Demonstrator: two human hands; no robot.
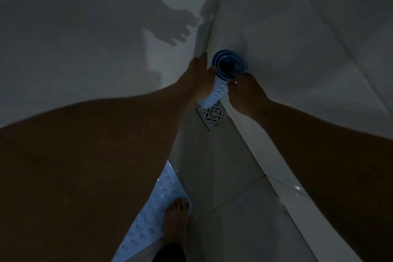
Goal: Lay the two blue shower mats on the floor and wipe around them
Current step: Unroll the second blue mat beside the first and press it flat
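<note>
A rolled-up blue shower mat (pixel 219 91) stands upright in the corner where two white walls meet, its open spiral end facing me. My left hand (pixel 201 80) grips the roll's left side and my right hand (pixel 244 93) grips its right side near the top. The other blue mat (pixel 148 215) lies flat on the floor at the lower left, dotted with small holes, partly hidden under my left arm. A bare foot (pixel 176 219) rests on that mat's right edge.
A square metal floor drain (pixel 213 116) sits just below the rolled mat. White tiled walls close in on the left and right, leaving a narrow grey floor strip (pixel 223 198). The light is dim, and a hand shadow falls on the left wall.
</note>
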